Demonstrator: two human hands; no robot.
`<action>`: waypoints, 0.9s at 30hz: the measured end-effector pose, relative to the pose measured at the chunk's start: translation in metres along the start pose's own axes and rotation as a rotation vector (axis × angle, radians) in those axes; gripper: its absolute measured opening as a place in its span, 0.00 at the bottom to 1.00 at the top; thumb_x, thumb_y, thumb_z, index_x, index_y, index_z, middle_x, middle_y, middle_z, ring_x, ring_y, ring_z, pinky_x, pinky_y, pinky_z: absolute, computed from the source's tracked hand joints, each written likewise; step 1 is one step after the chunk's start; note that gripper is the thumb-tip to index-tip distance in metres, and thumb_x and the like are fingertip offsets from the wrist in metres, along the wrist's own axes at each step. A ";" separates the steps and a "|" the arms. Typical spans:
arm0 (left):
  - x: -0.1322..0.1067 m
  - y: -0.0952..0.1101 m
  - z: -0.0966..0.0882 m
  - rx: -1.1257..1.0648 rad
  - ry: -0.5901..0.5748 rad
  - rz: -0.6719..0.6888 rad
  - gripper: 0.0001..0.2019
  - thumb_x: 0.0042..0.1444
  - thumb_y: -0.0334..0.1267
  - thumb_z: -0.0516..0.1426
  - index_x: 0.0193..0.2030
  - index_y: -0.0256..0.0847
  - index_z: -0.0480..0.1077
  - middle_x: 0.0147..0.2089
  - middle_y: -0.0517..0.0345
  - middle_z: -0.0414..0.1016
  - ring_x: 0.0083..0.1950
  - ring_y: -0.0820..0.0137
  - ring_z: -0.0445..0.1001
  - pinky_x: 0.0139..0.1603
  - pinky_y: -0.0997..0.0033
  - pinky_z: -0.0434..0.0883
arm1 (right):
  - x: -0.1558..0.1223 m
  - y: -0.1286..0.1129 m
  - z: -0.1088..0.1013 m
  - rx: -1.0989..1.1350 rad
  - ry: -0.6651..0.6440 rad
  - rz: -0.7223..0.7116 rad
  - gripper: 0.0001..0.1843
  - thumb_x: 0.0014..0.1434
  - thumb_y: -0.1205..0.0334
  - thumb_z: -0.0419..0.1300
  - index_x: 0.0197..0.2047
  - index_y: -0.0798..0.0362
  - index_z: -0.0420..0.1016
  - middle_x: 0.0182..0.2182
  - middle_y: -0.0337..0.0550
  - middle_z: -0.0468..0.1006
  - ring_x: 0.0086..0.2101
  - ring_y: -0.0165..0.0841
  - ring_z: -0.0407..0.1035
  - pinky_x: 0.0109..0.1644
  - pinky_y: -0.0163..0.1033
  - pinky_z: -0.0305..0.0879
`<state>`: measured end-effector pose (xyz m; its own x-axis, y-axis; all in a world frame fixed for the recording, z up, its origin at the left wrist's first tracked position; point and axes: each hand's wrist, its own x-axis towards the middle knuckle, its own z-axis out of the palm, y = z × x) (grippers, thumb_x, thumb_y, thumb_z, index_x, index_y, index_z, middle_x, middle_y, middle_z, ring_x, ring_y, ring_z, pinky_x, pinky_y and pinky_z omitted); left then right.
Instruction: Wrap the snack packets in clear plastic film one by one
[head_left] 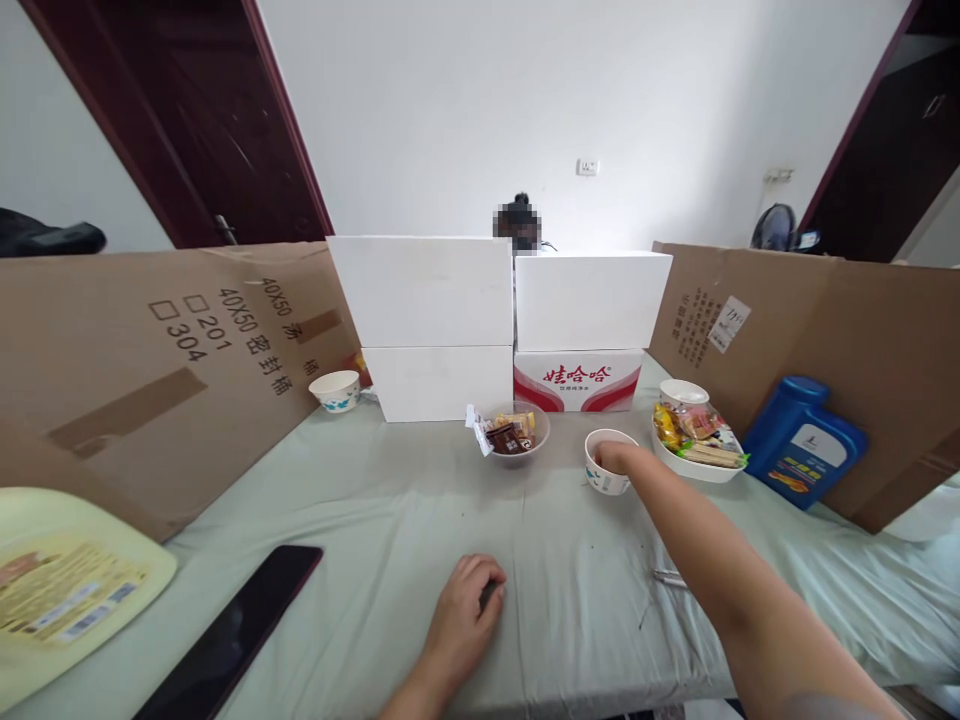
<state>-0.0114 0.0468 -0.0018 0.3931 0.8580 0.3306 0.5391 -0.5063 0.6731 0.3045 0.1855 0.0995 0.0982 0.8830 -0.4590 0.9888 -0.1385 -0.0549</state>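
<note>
Holding right hand [613,457] down inside printed paper cup [608,483], just right of frame centre; can't see fingertips, can't tell if pinching. Resting left hand [465,608] half-curled on pale green cloth [360,630], lower centre; can't tell if gripping anything. Also seeing clear bowl [543,434] of wrapped snacks [507,438] near centre, left of cup.

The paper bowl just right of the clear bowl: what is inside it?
Inside the paper bowl is the person's right hand. The hand and the near wall cover the bottom, so anything lying there cannot be seen.
</note>
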 end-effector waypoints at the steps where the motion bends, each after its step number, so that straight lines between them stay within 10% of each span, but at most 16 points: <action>1: 0.000 0.000 0.000 -0.001 0.001 0.001 0.06 0.59 0.36 0.51 0.34 0.41 0.68 0.38 0.52 0.72 0.43 0.62 0.70 0.45 0.62 0.69 | -0.004 0.002 -0.003 0.004 0.025 -0.019 0.19 0.63 0.53 0.58 0.54 0.54 0.68 0.51 0.46 0.71 0.46 0.36 0.70 0.48 0.48 0.70; 7: -0.001 0.003 -0.001 0.015 0.010 0.002 0.06 0.58 0.33 0.51 0.34 0.41 0.68 0.39 0.52 0.72 0.44 0.62 0.70 0.45 0.62 0.69 | -0.058 0.041 0.004 0.020 0.349 -0.013 0.19 0.67 0.51 0.47 0.51 0.51 0.71 0.50 0.48 0.74 0.50 0.40 0.67 0.49 0.43 0.63; 12: -0.002 0.006 -0.001 0.078 -0.025 0.018 0.06 0.58 0.31 0.51 0.35 0.41 0.68 0.40 0.52 0.72 0.43 0.62 0.70 0.45 0.61 0.69 | -0.082 0.120 0.046 0.009 0.325 0.238 0.16 0.62 0.55 0.52 0.37 0.55 0.77 0.39 0.56 0.79 0.42 0.47 0.74 0.38 0.43 0.64; 17: -0.004 0.006 0.000 0.124 -0.053 0.037 0.07 0.60 0.32 0.50 0.36 0.42 0.68 0.42 0.51 0.71 0.44 0.62 0.69 0.44 0.61 0.70 | -0.053 0.169 0.064 0.028 0.369 0.367 0.19 0.62 0.55 0.52 0.47 0.58 0.75 0.47 0.59 0.77 0.47 0.46 0.72 0.44 0.43 0.65; 27: -0.001 0.007 0.000 0.107 -0.062 0.035 0.06 0.59 0.31 0.51 0.36 0.41 0.68 0.40 0.52 0.71 0.43 0.63 0.69 0.43 0.62 0.70 | 0.037 0.175 0.039 0.028 0.515 0.336 0.29 0.59 0.52 0.53 0.60 0.57 0.66 0.60 0.57 0.66 0.59 0.47 0.61 0.59 0.47 0.59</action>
<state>-0.0076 0.0427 0.0024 0.4571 0.8341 0.3089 0.5989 -0.5454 0.5864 0.4770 0.1766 0.0385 0.4524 0.8913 0.0314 0.8918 -0.4524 -0.0076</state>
